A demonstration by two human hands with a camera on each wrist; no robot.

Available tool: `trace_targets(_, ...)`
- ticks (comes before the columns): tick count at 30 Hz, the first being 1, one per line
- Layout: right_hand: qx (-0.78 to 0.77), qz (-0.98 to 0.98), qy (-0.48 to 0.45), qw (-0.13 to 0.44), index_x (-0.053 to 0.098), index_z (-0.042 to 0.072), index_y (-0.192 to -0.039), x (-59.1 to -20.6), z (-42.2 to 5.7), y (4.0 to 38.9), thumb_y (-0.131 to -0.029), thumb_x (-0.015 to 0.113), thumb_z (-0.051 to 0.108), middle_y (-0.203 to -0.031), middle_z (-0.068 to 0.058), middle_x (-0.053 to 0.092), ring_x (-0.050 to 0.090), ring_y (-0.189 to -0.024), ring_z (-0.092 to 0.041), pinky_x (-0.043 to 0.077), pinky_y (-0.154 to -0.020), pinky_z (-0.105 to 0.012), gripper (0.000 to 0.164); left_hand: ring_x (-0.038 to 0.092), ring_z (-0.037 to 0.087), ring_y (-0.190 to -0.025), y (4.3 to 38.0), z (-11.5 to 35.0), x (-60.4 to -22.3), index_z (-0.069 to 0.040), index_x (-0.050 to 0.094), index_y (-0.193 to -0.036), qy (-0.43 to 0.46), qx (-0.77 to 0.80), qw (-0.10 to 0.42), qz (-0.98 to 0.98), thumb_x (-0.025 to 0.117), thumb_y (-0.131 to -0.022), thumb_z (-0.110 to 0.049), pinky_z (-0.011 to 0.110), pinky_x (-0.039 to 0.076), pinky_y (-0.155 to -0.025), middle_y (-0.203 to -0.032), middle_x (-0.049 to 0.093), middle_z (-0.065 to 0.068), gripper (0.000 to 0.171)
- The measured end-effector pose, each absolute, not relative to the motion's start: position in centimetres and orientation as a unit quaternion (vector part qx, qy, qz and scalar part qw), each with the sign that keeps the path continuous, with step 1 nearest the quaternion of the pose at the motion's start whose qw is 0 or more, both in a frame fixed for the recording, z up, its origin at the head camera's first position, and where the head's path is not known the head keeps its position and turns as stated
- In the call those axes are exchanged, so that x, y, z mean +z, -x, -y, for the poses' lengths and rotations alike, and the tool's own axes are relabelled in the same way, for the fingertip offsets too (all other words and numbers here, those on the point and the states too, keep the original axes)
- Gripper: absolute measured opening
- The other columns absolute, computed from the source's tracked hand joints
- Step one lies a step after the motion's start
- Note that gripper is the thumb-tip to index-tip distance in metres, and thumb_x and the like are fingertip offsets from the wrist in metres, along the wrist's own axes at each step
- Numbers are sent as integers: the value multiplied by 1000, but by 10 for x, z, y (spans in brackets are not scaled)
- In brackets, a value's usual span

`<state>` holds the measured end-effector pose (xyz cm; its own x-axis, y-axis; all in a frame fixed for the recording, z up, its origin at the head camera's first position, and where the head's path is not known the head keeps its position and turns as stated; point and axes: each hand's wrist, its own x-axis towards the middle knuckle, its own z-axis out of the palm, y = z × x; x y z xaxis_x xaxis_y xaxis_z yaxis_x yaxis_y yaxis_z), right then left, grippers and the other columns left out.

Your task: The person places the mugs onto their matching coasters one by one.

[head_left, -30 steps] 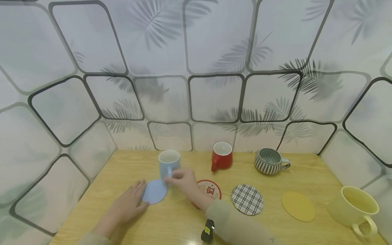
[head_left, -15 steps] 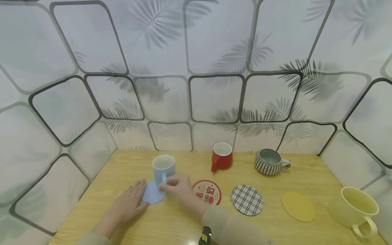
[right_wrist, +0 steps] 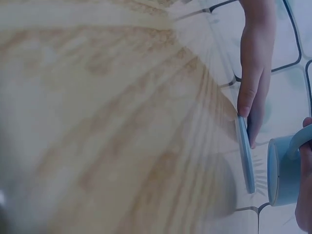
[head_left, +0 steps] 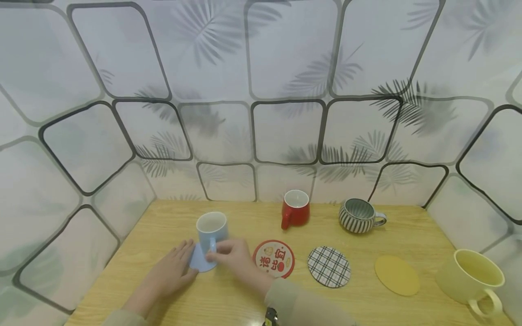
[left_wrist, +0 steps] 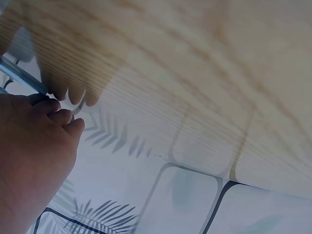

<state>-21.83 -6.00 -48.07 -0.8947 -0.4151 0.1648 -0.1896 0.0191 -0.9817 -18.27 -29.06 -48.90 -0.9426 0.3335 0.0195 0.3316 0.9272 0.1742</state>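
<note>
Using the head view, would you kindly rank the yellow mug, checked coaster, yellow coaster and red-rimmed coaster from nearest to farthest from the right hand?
1. Red-rimmed coaster, just right of the right hand.
2. Checked coaster, next along.
3. Yellow coaster, further right.
4. Yellow mug, far right.

Room lies before the blue coaster [head_left: 198,261]; left hand [head_left: 172,268] blocks its left.
</note>
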Motion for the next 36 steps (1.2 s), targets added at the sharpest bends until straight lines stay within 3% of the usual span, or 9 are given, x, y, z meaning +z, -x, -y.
trace_targets(11,-671,-708,202,86,83,0,-101,-485,70,212,-86,86,8,-103,-16,82,74,-95,-1,56,-93,-16,18,40,52,-152,183,291,-490,12,42,-155,-173,83,-2,-981,63,-103,-40,64,34,-126,-163,41,33,77)
trace_targets(27,-671,-707,205,84,83,0,-100,-486,74,213,-87,85,7,-102,-18,82,78,-98,-11,57,-89,-16,15,38,50,-154,183,291,-490,10,39,-158,-168,82,4,-982,61,-104,-43,63,33,-127,-165,39,30,78)
trace_targets(36,-669,-704,222,91,81,-4,-100,-493,80,214,-86,85,6,-100,-21,81,74,-90,0,56,-87,-14,18,40,51,-153,184,293,-493,10,44,-155,-167,82,-5,-982,59,-105,-43,63,34,-126,-163,42,33,74)
